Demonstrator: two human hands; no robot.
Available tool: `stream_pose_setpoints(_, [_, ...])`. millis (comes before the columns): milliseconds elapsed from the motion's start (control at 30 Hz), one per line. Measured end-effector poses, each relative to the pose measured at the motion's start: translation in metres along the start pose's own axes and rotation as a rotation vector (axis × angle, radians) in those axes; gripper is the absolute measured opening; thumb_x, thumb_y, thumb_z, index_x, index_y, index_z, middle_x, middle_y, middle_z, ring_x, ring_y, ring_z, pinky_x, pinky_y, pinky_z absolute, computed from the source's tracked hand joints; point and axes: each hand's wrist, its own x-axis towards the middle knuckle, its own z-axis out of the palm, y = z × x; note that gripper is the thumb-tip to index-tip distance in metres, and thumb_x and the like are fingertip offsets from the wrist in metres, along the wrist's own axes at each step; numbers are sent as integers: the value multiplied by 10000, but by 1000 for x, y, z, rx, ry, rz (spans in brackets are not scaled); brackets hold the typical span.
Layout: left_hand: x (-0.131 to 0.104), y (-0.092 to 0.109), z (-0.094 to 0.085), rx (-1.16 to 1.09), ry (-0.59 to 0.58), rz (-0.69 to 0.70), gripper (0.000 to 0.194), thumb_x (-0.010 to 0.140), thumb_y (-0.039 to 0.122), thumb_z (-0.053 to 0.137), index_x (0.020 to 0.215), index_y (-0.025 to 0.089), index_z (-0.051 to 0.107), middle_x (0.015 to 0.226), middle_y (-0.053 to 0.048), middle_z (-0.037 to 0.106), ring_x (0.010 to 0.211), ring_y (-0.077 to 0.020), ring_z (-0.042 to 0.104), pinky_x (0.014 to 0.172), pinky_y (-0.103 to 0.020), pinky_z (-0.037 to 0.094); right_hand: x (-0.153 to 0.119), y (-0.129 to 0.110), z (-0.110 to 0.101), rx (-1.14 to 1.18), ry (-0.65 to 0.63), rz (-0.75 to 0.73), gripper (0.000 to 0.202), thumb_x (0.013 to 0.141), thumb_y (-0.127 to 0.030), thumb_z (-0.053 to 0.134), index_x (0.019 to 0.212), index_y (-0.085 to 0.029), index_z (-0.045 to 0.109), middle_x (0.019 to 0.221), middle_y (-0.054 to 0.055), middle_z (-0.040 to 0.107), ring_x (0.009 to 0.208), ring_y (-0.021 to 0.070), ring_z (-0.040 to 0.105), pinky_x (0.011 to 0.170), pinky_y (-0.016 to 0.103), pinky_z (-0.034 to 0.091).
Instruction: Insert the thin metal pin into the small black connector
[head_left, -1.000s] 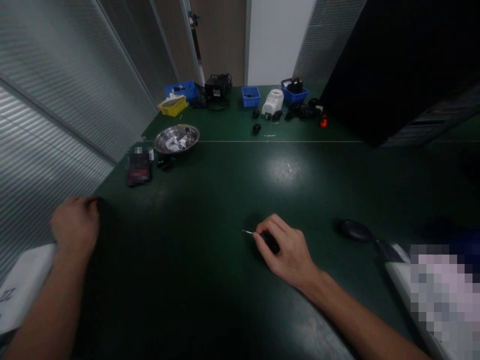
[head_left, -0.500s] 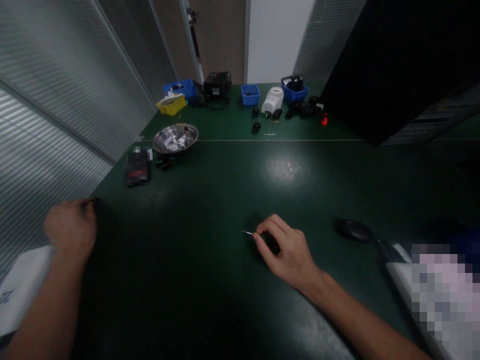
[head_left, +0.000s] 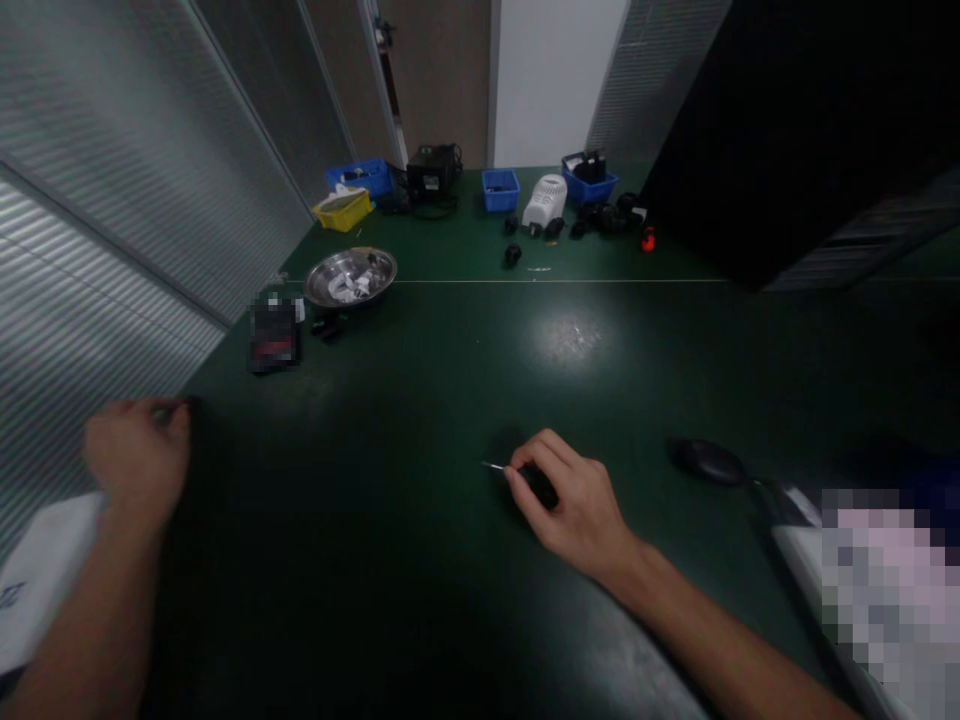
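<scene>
My right hand (head_left: 574, 505) rests on the dark green table (head_left: 420, 400), closed around a small black-handled tool (head_left: 537, 484) whose thin metal tip (head_left: 491, 465) points left. My left hand (head_left: 137, 455) is near the table's left edge with its fingers curled; something small and dark sits at its fingertips, too dim to make out. A white sheet (head_left: 41, 570) lies under my left forearm.
A black oval object (head_left: 706, 460) lies right of my right hand. Further back are a steel bowl (head_left: 351, 277) with white scraps, a dark blurred item (head_left: 275, 338), a yellow bin (head_left: 344, 209), blue bins (head_left: 500, 189), a black device (head_left: 433, 172) and a white appliance (head_left: 545, 201).
My left hand has slid a little to the left along the table edge. My right hand and the tool have stayed put.
</scene>
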Motion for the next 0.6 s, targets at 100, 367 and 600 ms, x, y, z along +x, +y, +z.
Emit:
stream_pose_setpoints(100, [5, -9, 6, -49, -70, -73, 423, 936, 466, 531, 1097, 130, 732, 756, -28, 577, 669, -176, 459, 637, -226, 264, 0, -1, 0, -10, -8, 7, 153, 1019, -303, 534, 979, -195, 635, 930, 30, 622, 708, 124, 581, 614, 267, 415])
stream_pose_setpoints(367, [-32, 95, -44, -421, -109, 272, 321, 973, 429, 541, 1123, 208, 720, 1154, -27, 723, 1036, -225, 655, 963, -383, 506, 0, -2, 1, -83, -18, 16, 166, 1021, -339, 543, 997, -204, 634, 954, 31, 628, 716, 128, 579, 605, 266, 383])
stream_pose_setpoints(600, [-114, 262, -82, -1015, -423, 973, 193, 1015, 271, 560, 1081, 202, 728, 1091, -69, 727, 1028, -186, 667, 934, -343, 536, 1, -4, -1, -129, 11, 40, 181, 1028, -334, 517, 980, -206, 635, 938, 32, 645, 716, 135, 594, 626, 268, 402])
